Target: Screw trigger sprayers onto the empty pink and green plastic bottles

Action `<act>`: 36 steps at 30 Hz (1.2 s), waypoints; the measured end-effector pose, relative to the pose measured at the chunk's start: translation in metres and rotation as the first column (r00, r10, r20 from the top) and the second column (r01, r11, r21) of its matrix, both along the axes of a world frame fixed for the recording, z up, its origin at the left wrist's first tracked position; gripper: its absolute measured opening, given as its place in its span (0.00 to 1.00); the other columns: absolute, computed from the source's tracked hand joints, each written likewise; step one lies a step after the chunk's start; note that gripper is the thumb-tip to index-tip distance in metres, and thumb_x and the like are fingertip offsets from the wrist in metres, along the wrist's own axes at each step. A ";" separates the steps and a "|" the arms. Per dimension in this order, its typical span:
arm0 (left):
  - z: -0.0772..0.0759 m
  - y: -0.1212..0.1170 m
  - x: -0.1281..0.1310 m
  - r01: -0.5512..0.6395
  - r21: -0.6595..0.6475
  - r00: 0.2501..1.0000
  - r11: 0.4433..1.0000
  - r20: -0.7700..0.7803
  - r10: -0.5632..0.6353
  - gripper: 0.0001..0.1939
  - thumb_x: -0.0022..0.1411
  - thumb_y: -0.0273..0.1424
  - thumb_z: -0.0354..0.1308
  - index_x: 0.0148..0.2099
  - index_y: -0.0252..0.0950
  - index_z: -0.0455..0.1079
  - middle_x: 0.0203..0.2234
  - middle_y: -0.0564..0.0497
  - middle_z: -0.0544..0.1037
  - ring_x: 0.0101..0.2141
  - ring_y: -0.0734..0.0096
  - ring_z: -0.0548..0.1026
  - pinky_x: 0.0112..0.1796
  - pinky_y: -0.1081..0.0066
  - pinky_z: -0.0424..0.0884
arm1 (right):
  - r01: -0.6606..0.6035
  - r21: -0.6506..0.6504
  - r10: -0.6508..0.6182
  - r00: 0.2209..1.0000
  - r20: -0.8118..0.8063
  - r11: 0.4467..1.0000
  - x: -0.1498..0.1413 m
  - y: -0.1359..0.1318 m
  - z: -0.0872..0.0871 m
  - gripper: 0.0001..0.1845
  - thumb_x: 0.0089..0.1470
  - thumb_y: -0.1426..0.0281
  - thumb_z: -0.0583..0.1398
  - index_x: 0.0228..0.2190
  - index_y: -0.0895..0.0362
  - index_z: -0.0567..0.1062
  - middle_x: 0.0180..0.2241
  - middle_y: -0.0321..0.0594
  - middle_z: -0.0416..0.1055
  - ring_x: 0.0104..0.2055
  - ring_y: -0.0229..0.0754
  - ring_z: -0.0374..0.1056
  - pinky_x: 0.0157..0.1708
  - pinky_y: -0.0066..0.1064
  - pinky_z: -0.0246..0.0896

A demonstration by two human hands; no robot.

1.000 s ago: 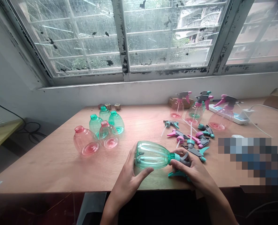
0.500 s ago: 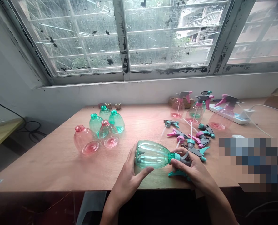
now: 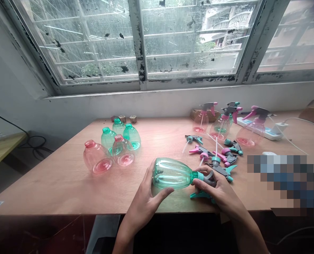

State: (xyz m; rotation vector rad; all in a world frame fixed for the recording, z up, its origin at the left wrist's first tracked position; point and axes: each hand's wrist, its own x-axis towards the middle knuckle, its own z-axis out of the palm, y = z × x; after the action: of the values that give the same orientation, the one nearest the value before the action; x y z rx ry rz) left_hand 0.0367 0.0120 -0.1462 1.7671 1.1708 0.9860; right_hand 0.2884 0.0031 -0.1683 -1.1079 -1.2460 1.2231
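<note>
While we cup the green bottle point(image 3: 173, 173) on its side over the table point(image 3: 67, 183) edge, left hand point(image 3: 143, 203) wrapped around its base and right hand point(image 3: 220, 194) pinching the trigger head point(image 3: 206, 180), a crooked twist could cross-thread the collar.

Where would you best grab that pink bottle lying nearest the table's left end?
Probably around its wide belly, coming from above. The pink bottle lies tilted on the table, its narrow neck pointing up-left, with the left side free and another pink bottle close on its right.

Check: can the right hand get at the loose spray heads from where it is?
Probably yes: the loose spray heads lie just beyond the right hand with nothing between, but it grips the green bottle's head.
</note>
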 end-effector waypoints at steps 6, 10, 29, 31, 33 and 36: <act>0.000 0.000 -0.001 -0.001 0.002 1.000 1.000 -0.003 0.001 0.42 0.67 0.46 0.63 0.75 0.47 0.47 0.71 0.49 0.61 0.71 0.54 0.57 0.70 0.56 0.52 | -0.002 0.004 0.002 1.000 0.004 1.000 0.000 0.000 0.000 0.21 0.55 0.55 0.71 0.42 0.56 0.76 0.27 0.32 0.77 0.31 0.41 0.74 0.33 0.29 0.74; -0.001 0.000 -0.001 -0.004 0.002 1.000 1.000 -0.004 0.004 0.43 0.67 0.46 0.63 0.76 0.48 0.46 0.72 0.49 0.59 0.71 0.54 0.55 0.70 0.55 0.50 | 0.006 0.020 -0.006 1.000 0.011 1.000 -0.001 0.000 0.000 0.20 0.55 0.55 0.71 0.41 0.55 0.76 0.26 0.32 0.77 0.30 0.40 0.74 0.33 0.29 0.74; -0.001 0.000 -0.001 -0.005 -0.002 1.000 1.000 -0.004 0.005 0.43 0.67 0.46 0.63 0.76 0.48 0.46 0.72 0.48 0.59 0.71 0.53 0.55 0.70 0.54 0.51 | -0.001 0.011 0.001 1.000 0.005 1.000 -0.001 0.000 0.000 0.20 0.56 0.55 0.71 0.42 0.55 0.75 0.26 0.32 0.78 0.30 0.40 0.75 0.33 0.29 0.75; -0.001 0.000 -0.001 -0.008 -0.004 1.000 1.000 -0.006 0.008 0.43 0.67 0.46 0.63 0.76 0.48 0.46 0.72 0.48 0.59 0.71 0.52 0.55 0.70 0.54 0.51 | -0.005 0.008 0.005 1.000 -0.010 1.000 -0.001 0.000 0.000 0.20 0.56 0.55 0.71 0.42 0.55 0.75 0.26 0.32 0.78 0.30 0.40 0.75 0.33 0.29 0.75; 0.000 0.000 -0.001 -0.008 -0.005 1.000 1.000 -0.004 0.008 0.44 0.67 0.46 0.63 0.76 0.47 0.46 0.72 0.47 0.59 0.71 0.51 0.55 0.70 0.53 0.51 | -0.006 0.002 0.006 1.000 -0.022 1.000 -0.001 -0.001 0.000 0.21 0.55 0.55 0.71 0.42 0.55 0.75 0.26 0.32 0.77 0.30 0.41 0.75 0.33 0.30 0.75; 0.000 -0.001 0.000 -0.003 -0.010 1.000 1.000 0.002 0.003 0.44 0.67 0.46 0.63 0.76 0.46 0.45 0.72 0.46 0.59 0.72 0.50 0.54 0.70 0.52 0.51 | -0.003 0.003 0.003 1.000 -0.022 1.000 -0.001 -0.001 0.001 0.21 0.55 0.56 0.72 0.42 0.56 0.75 0.26 0.33 0.77 0.30 0.41 0.75 0.34 0.31 0.75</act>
State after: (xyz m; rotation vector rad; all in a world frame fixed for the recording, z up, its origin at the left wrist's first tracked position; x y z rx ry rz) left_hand 0.0364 0.0114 -0.1458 1.7570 1.1756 0.9818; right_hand 0.2872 0.0022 -0.1673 -1.0881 -1.2331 1.2325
